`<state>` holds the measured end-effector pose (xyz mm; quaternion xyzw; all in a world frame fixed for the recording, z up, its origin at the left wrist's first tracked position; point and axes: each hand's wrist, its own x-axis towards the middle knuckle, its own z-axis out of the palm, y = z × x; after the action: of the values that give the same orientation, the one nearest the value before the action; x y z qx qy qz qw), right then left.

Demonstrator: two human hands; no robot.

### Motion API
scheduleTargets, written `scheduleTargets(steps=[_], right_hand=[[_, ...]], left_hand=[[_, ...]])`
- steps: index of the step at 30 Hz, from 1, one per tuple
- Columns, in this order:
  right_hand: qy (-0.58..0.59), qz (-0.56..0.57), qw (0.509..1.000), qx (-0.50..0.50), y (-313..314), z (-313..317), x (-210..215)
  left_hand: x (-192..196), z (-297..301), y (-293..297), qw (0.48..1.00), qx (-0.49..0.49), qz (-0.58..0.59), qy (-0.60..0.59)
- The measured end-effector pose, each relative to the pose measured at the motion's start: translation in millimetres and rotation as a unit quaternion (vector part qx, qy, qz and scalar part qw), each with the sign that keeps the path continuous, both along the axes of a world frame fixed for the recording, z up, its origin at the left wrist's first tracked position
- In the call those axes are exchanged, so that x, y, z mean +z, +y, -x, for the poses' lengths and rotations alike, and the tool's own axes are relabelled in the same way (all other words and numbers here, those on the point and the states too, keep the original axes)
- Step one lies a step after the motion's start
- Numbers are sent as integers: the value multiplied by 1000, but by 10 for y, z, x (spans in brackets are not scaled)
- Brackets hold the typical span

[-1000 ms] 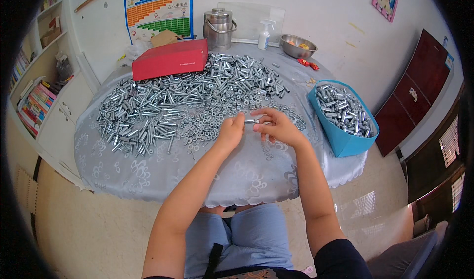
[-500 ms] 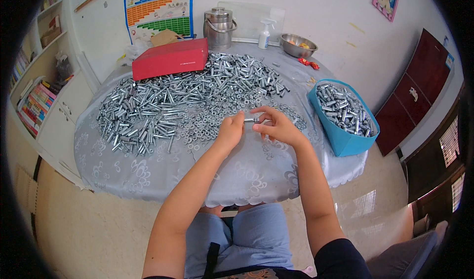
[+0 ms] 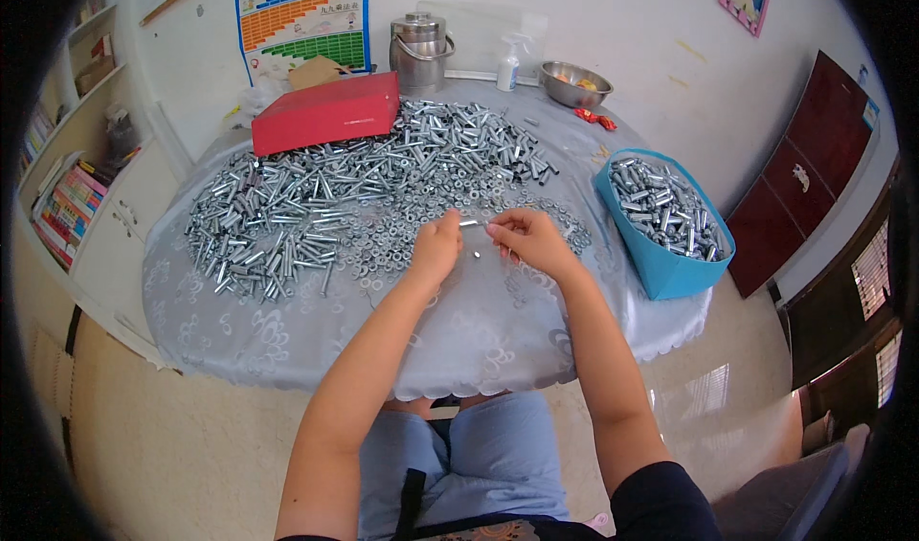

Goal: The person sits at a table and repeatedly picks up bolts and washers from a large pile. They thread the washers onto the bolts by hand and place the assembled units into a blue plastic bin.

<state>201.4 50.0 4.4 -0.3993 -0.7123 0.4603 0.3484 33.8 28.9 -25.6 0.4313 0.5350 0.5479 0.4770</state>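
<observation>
My left hand (image 3: 438,244) and my right hand (image 3: 525,237) meet over the middle of the round table (image 3: 459,340), each pinching an end of one small silver bolt (image 3: 471,223) held level between them. A tiny metal piece (image 3: 476,253) lies on the cloth just below the hands. A broad heap of silver bolts (image 3: 316,206) covers the table's left and far side, and loose washers and nuts (image 3: 378,254) lie spread right beside my left hand.
A blue bin (image 3: 661,225) filled with bolts stands at the table's right edge. At the back are a red box (image 3: 325,110), a steel pot (image 3: 419,51), a spray bottle (image 3: 509,62) and a metal bowl (image 3: 572,83). Shelves stand left, a dark cabinet right.
Both hands stay together over the same spot, fingers shifting slightly on the bolt. Nothing else has moved.
</observation>
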Motion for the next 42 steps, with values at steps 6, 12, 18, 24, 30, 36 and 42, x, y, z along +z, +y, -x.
scheduleTargets(steps=[6, 12, 18, 24, 30, 36, 42], right_hand=[[-143, -239, 960, -2, -72, 42, -156], [-175, -210, 961, 40, 20, 19, -235], [-187, -219, 957, 31, 8, 40, -208], [37, -158, 986, -33, 11, 87, -93], [240, -54, 969, -13, -22, 98, 22], [224, -37, 974, 15, -78, 116, 66], [227, -47, 972, 24, -64, 112, 35]], left_hand=[[104, 85, -16, 981, -40, 50, -185], [95, 99, 19, 949, -105, 98, -279], [97, 119, 8, 933, -147, 103, -312], [108, 105, 6, 939, -151, 111, -288], [116, 85, -11, 939, -156, 121, -280], [110, 59, -14, 944, -168, 122, -258], [105, 62, -19, 947, -171, 114, -246]])
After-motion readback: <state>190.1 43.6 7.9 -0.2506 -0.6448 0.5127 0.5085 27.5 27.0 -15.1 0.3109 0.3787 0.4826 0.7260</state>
